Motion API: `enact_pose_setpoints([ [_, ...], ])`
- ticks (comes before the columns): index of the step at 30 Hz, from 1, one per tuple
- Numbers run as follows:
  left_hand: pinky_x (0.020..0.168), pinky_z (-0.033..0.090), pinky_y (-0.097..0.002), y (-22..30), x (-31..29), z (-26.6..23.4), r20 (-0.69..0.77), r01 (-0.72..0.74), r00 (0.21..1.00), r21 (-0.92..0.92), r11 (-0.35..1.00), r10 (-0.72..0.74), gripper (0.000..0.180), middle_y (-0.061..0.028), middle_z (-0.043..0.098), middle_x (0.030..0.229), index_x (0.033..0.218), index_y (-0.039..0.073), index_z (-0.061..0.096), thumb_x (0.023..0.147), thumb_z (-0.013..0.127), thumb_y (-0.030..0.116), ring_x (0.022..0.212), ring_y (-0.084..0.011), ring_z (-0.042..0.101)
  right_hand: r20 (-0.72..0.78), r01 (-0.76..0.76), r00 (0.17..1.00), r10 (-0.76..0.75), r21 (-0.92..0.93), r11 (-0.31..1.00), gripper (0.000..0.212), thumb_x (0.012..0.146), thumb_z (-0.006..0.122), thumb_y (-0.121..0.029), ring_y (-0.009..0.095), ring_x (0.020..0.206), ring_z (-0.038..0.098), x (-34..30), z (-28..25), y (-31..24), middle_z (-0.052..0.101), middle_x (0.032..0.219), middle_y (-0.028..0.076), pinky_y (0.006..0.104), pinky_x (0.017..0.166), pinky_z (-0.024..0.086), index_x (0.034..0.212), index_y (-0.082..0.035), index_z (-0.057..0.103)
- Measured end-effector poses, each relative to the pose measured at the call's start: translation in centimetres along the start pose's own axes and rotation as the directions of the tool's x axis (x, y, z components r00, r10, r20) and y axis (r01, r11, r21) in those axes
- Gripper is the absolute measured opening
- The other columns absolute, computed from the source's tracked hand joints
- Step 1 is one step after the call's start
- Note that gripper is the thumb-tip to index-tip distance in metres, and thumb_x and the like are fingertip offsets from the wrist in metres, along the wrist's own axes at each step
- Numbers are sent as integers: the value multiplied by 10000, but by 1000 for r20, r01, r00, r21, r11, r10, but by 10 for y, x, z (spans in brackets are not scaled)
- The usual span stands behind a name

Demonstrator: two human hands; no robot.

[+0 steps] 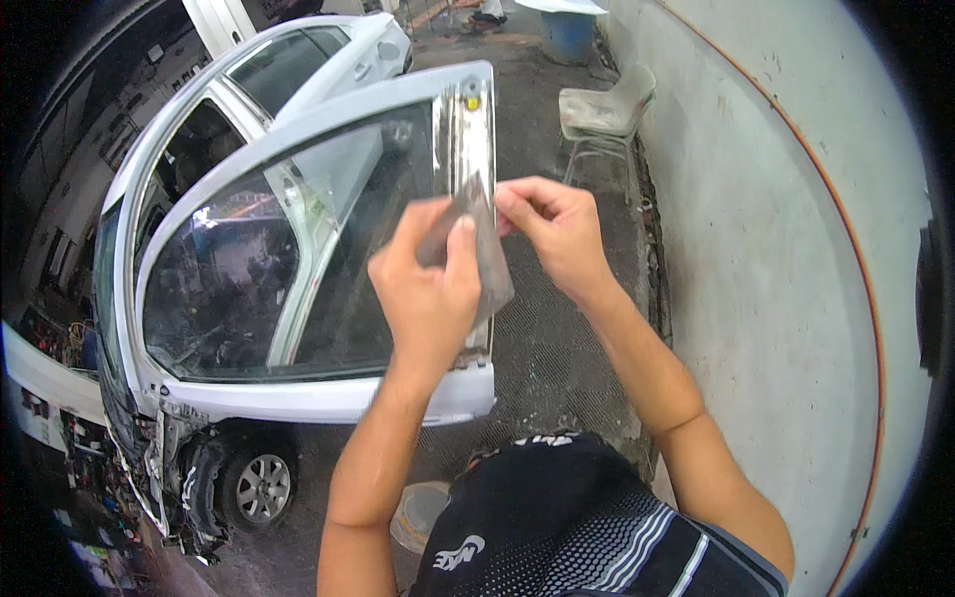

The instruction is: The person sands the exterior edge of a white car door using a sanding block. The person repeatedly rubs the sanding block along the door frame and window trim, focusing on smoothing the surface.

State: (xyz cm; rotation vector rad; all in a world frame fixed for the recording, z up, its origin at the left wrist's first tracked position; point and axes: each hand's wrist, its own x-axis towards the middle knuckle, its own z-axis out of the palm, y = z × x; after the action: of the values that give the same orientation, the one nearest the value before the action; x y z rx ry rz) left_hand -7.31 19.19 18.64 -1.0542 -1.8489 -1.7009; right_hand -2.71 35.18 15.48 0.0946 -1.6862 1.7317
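A thin, dark grey sheet (491,267) is held up in front of the rear edge of the car door, slightly smeared by motion. My left hand (430,284) grips its left side, thumb on the near face and fingers curled around it. My right hand (557,227) is closed in a pinch at the sheet's upper right edge; the fingertips partly hide what they hold. Behind the sheet stands the open white car door (373,97), with its window glass (224,289) in place. Bare metal and grey patches show along the door's edge pillar.
The white car body (119,199) is on the left, its front torn open around a wheel (261,490). A pale wall (766,269) with an orange hose (831,184) runs along the right. A plastic chair (609,107), a blue drum (569,38) and a bucket (422,509) stand on the floor.
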Motion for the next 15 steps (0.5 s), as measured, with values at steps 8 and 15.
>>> enact_pose_setpoints([
  [8,706,553,-324,12,3,-1,-2,12,1000,27,1000,-12,133,-162,736,820,1019,-28,693,908,684,44,783,-172,739,-20,-7,1000,7,-5,1000,214,1000,709,-154,79,802,654,-3,2,0,734,906,35,247,755,553,1065,46,748],
  [15,708,558,-329,7,10,-1,-4,-18,1000,49,999,18,134,-152,746,829,1017,-35,694,903,683,35,781,-182,740,-12,-21,1000,22,42,999,207,988,723,-161,79,783,656,-9,6,2,742,878,37,248,723,544,1052,32,758],
])
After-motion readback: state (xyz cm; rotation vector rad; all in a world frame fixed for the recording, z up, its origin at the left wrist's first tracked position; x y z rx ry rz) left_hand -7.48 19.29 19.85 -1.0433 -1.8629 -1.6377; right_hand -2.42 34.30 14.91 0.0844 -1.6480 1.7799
